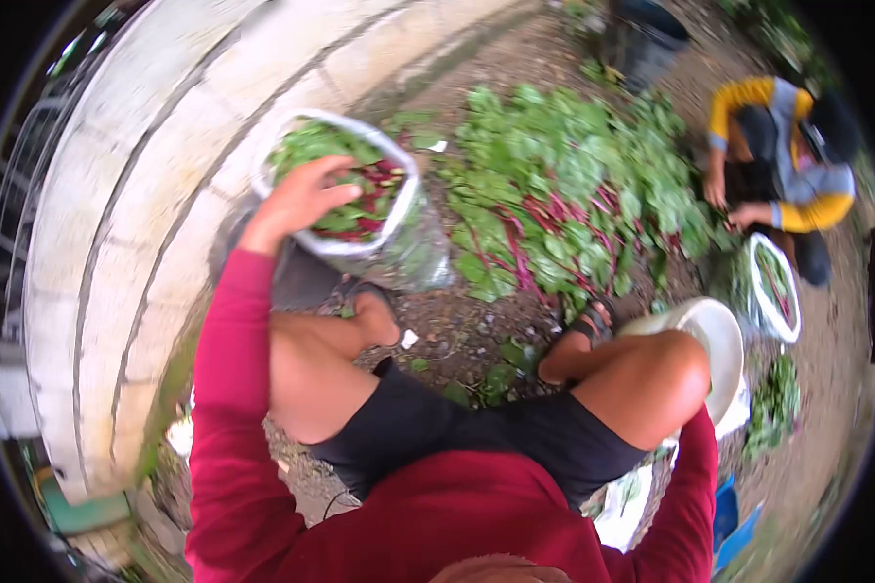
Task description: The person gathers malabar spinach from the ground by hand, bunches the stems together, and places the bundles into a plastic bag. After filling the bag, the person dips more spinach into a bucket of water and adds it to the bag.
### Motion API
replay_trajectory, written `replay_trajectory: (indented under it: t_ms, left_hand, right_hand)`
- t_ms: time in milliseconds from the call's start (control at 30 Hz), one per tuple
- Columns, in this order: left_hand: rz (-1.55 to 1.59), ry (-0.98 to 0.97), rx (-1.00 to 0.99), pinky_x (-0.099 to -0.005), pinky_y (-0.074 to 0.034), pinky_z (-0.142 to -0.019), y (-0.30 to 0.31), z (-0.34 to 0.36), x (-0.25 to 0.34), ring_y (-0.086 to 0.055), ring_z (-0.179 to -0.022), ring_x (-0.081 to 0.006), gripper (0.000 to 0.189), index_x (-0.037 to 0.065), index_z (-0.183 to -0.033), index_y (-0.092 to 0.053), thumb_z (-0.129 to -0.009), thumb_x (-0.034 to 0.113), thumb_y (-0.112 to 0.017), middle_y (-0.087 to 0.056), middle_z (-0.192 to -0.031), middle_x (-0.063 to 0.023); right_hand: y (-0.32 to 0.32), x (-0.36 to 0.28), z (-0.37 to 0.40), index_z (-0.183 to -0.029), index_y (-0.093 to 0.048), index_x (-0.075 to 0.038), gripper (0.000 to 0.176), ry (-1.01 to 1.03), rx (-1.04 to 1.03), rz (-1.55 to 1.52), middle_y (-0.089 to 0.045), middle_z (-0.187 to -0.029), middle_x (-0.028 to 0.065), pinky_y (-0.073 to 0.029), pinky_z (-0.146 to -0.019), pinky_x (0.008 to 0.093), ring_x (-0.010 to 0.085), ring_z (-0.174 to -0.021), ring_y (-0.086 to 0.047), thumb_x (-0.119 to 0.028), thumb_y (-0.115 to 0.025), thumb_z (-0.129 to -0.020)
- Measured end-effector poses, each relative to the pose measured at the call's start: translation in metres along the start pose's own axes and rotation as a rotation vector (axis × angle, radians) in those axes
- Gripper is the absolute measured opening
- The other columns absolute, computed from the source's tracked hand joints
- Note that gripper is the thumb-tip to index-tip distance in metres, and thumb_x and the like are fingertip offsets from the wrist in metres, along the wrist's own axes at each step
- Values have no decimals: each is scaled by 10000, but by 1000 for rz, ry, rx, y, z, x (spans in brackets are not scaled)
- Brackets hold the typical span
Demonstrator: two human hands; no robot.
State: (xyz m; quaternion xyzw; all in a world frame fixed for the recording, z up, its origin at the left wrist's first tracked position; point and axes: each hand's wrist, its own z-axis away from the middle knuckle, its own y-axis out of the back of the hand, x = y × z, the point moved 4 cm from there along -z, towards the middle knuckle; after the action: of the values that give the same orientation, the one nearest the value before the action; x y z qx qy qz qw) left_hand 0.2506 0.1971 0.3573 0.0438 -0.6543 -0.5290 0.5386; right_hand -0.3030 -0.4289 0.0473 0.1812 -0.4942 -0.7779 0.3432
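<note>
The left hand [311, 197] hangs at the mouth of a clear plastic bag [418, 251], its fingers loosely bent and apart, seemingly gripping nothing; whether its fingertips touch the leaves inside is hard to tell; the right hand is hidden beyond the knee, so I cannot tell its state. At far left, a pale wall [175, 185] of large blocks stands close beside the bag; the bag's whitish rim gapes wide and rounded around broad green leaves [306, 146] and red stems [371, 206]; a narrow strip of gritty dirt [437, 335] parts it from a wide, loose heap of greens [544, 160]; farther right, a smooth white bucket [726, 350] stands near another filled bag [792, 309], with a crouching person [786, 146] beside it.
</note>
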Motion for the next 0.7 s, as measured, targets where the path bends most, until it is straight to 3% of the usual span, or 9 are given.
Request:
replay_trajectory:
  t_ms: [200, 367, 467, 533, 600, 700]
  left_hand:
    - [-347, -80, -101, -422, -462, -1015, -7, 20, -23, -600, -1150, -394, 495, 7, -1247, -633, -846, 270, -758, -638, -1205, -235]
    - [-335, -170, -53, -436, -483, -947, -2, 46, -31, -619, -1082, -387, 419, -3, -1116, -662, -859, 317, -751, -651, -1105, -209]
    - [-306, -182, 26, -458, -507, -864, 6, 56, -42, -647, -984, -392, 367, 18, -1018, -702, -857, 346, -738, -678, -1026, -203]
    - [-277, -206, 135, -475, -509, -791, 14, 60, -50, -646, -879, -393, 349, 5, -865, -704, -875, 354, -719, -665, -889, -182]
    - [-317, -190, 226, -466, -510, -819, 22, 62, -57, -642, -913, -386, 331, 5, -903, -698, -876, 333, -718, -658, -922, -185]
    - [-379, -209, 541, -442, -503, -862, 37, 54, -70, -632, -982, -383, 310, 4, -987, -683, -880, 293, -722, -658, -996, -195]
  right_hand:
    - [48, 4, 41, -1058, -719, -68, 300, -72, 59, -48, -716, -1051, 202, -551, -849, 490, 382, -997, -689, -280, -620, -870]
    - [76, 7, 63, -1084, -713, -78, 304, -86, 94, -51, -720, -1053, 199, -552, -838, 501, 397, -997, -689, -292, -618, -889]
    - [94, 22, 59, -1079, -703, -83, 321, -28, 118, 22, -718, -1033, 215, -553, -825, 505, 408, -984, -687, -305, -665, -850]
    - [102, 26, 55, -1076, -697, -86, 340, 26, 118, 89, -716, -1020, 225, -555, -816, 508, 415, -975, -687, -313, -697, -823]
    - [109, 29, 53, -1073, -691, -89, 363, 83, 129, 172, -714, -1007, 235, -556, -808, 510, 423, -966, -686, -321, -728, -797]
    - [122, 34, 54, -1021, -701, -92, 370, 160, 189, 311, -719, -979, 229, -562, -786, 507, 420, -946, -692, -337, -770, -752]
